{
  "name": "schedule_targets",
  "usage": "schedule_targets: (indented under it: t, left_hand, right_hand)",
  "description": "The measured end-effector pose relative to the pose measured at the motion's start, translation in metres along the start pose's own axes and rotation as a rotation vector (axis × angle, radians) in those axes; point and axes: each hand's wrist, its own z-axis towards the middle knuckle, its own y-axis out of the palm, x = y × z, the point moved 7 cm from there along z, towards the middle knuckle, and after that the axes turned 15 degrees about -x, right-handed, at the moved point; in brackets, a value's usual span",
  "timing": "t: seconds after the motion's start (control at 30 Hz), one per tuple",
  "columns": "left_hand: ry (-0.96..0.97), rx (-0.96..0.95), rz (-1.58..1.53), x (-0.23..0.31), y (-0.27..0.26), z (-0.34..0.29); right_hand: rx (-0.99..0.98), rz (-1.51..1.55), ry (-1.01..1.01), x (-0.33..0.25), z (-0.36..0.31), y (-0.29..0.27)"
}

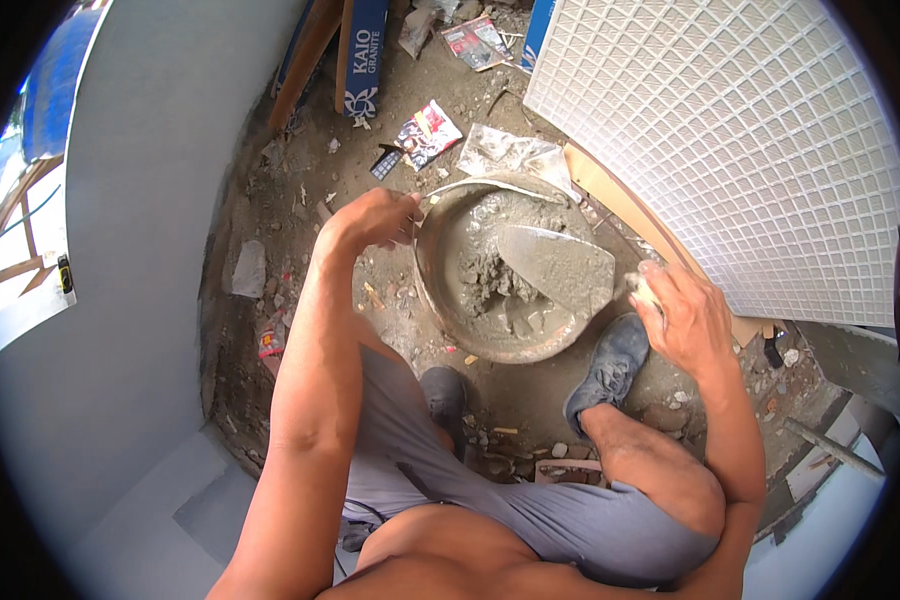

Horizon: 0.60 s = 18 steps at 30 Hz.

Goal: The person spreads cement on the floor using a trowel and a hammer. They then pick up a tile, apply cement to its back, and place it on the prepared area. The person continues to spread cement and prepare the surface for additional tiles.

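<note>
A round bucket (pixel 515 354) of wet grey mortar (pixel 486 275) stands on the ground between my feet. My left hand (pixel 378 218) is at the bucket's upper left edge, its fingers curled in at the rim beside the pale curved bail. In my right hand (pixel 682 315) is the handle of a trowel (pixel 558 262). The trowel's broad blade, smeared with mortar, reaches left over the bucket and covers part of the mix. Loose lumps of mortar lie by the blade's left edge. My right fingers hide most of the handle.
Large tiles (pixel 730 130) with a gridded back lean at the right, cardboard (pixel 610 190) along their lower edge. A grey wall (pixel 160 200) curves along the left. Blue boxes (pixel 365 60) and wooden strips stand at the back. Wrappers (pixel 428 135), plastic (pixel 510 155) and rubble litter the ground.
</note>
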Motion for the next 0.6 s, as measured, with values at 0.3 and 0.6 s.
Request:
schedule_targets:
  t: [0.3, 0.6]
  left_hand:
    - [0.285, 0.096, -0.008, 0.011, 0.012, 0.003]
    - [0.417, 0.129, 0.013, 0.07, 0.031, -0.014]
  right_hand:
    - [0.039, -0.08, 0.083, -0.016, -0.022, 0.026]
    - [-0.03, -0.004, 0.195, -0.01, -0.021, 0.043]
